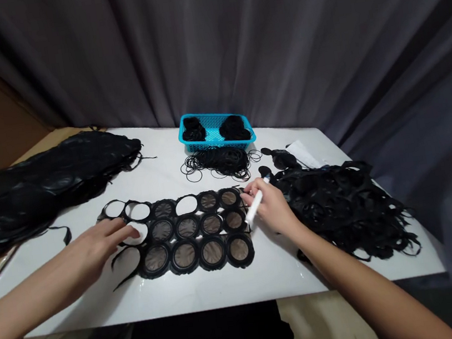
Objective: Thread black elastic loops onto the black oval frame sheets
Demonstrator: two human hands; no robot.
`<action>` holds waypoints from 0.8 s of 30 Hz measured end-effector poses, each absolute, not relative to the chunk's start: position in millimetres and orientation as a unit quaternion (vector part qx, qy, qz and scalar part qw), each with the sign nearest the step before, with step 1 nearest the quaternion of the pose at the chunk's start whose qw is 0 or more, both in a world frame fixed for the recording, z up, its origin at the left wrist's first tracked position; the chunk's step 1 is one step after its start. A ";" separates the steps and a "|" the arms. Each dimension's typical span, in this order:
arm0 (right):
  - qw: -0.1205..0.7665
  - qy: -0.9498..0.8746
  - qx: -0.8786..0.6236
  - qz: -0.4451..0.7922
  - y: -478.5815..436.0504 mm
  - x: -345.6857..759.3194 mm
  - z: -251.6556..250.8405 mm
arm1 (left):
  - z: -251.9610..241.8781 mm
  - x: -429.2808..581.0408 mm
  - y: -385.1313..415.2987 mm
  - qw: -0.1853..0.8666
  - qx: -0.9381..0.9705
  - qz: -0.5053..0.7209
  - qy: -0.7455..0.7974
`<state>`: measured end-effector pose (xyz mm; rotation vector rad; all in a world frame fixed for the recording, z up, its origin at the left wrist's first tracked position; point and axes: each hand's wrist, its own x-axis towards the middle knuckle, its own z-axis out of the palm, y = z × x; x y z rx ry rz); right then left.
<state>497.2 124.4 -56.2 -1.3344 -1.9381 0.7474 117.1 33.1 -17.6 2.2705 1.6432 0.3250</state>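
A flat black rubber sheet (198, 239) with rows of round rings lies on the table. Thin greyish film fills most of its rings, while a few at the left and one in the back row show white through them. My left hand (94, 252) rests over the sheet's left end, fingers stretched out and nothing visible in them. At the sheet's right edge, my right hand (271, 205) grips a white pen-like tool (255, 206) with a dark tip, slanted across the fingers.
Loose thin black rings (222, 161) are heaped before a blue basket (218, 142) containing more. A large stack of black sheets (51, 180) sits left; torn black scraps (341, 209) pile up right, near white paper (305, 154). Grey curtain (208, 43) hangs behind the white table (177, 301).
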 end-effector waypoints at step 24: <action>0.283 -0.620 -0.494 0.539 37.5 498.8 -65.2 | -70.7 238.8 55.1 0.235 0.951 0.089 0.179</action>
